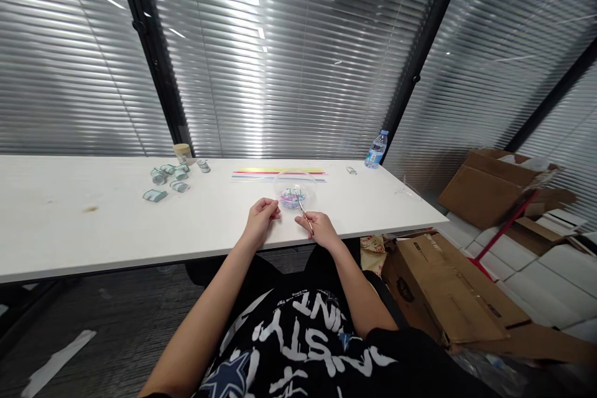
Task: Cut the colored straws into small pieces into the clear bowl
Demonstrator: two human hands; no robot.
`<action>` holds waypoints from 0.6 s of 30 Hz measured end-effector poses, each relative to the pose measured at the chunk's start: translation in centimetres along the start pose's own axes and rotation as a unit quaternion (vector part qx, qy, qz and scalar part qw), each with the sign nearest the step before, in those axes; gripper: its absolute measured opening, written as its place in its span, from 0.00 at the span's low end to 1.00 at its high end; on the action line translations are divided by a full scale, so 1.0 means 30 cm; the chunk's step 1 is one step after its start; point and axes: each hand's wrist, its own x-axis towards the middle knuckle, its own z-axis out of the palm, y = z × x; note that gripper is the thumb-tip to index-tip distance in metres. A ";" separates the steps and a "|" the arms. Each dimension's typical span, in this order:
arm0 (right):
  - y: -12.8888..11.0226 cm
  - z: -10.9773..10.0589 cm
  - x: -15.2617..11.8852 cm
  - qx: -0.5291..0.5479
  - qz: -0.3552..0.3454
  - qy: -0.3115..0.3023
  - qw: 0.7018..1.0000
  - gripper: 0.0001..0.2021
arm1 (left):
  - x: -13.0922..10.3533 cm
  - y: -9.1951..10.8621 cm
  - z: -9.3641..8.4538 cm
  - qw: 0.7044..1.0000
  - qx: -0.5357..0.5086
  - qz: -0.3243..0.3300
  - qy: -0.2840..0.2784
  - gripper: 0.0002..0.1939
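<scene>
My right hand (318, 228) grips a pair of scissors (304, 214), whose blades point forward over the near side of a clear round plastic bowl (308, 181). Small cut pieces (290, 200) in blue, purple, pink and green lie in the bowl. Just left of it, my left hand (261, 219) is closed in a pinch near the rim; whatever its fingertips hold is too small to make out. Behind the bowl, long thin straws (252, 171) in yellow, red, blue and a pale colour lie side by side across the white table (140, 230).
Several small clear bundles (180, 186) and a tub with a tan lid (181, 150) are at the left. A small clear item (351, 170) and a water bottle (375, 150) stand to the right. Cardboard boxes (443, 286) fill the floor there. Window blinds (280, 62) rise behind the table.
</scene>
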 end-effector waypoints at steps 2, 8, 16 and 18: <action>0.002 0.001 0.001 0.000 0.000 0.001 1.000 0.25 | 0.000 0.000 0.000 1.000 0.002 0.000 0.000 0.18; 0.006 0.004 0.000 0.015 0.002 0.004 1.000 0.26 | 0.000 0.002 0.000 1.000 0.005 0.000 -0.002 0.19; 0.003 -0.001 -0.007 0.064 -0.024 0.003 0.998 0.27 | 0.002 -0.001 0.000 1.000 -0.001 0.003 0.002 0.20; 0.005 0.000 -0.006 0.069 -0.027 0.001 0.997 0.27 | 0.002 -0.002 0.000 1.000 -0.001 0.005 0.001 0.20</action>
